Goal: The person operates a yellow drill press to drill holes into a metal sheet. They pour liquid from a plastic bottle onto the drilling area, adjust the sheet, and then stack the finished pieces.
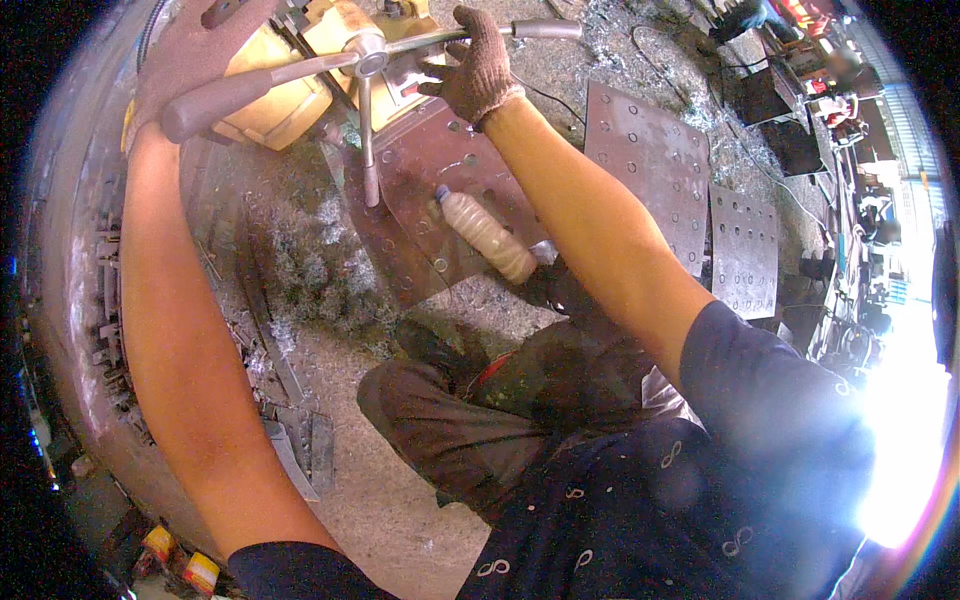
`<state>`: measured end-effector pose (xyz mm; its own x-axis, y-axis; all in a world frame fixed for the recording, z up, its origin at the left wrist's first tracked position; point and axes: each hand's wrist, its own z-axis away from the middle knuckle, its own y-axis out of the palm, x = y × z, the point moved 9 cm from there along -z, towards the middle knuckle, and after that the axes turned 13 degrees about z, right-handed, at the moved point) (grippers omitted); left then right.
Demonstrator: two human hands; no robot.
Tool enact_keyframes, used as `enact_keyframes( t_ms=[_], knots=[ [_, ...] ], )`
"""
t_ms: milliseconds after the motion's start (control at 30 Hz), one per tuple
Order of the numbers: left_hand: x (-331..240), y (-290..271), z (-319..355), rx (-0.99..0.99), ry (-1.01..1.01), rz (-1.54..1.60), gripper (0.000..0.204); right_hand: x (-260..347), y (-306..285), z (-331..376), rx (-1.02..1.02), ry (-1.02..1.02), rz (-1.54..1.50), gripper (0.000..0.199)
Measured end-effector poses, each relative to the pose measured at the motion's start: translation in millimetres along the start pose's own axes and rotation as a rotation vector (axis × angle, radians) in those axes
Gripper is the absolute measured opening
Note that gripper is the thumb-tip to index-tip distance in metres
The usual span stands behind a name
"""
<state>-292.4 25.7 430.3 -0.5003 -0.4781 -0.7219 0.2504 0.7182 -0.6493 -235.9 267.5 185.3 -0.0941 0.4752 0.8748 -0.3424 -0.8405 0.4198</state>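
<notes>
A yellow drilling machine (275,105) stands at the upper left, with a three-spoked feed handle (372,60) on its near side. My left hand (195,55), in a brown knit glove, is against the machine's left side, behind one dark-gripped spoke. The frame's top edge cuts off its fingers, so its grip cannot be told. My right hand (475,70), gloved alike, touches the spoke that points right, its fingers spread apart around the bar. The third spoke hangs down over a reddish-brown steel plate (410,235) with drilled holes.
A plastic bottle (488,235) with a blue cap lies on the plate near my bent leg. Two more drilled plates (648,165) (745,250) lie to the right. Metal shavings (310,255) litter the floor. A cable (550,95) runs behind my right wrist.
</notes>
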Motion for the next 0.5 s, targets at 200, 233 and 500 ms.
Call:
enact_keyframes(
  t_ms=[200,233,500],
  knots=[
    [-3,3,1,0.015,0.003,-0.074,0.061,-7,-8,-14,0.056,0.024,-0.060,0.063],
    [-2,2,2,0.019,-0.007,-0.102,0.062,-5,-6,-11,0.017,-0.010,-0.042,0.056],
    [32,-23,13,0.122,-0.178,-0.369,0.067,7,-10,3,-0.024,-0.030,0.171,0.055]
  ],
)
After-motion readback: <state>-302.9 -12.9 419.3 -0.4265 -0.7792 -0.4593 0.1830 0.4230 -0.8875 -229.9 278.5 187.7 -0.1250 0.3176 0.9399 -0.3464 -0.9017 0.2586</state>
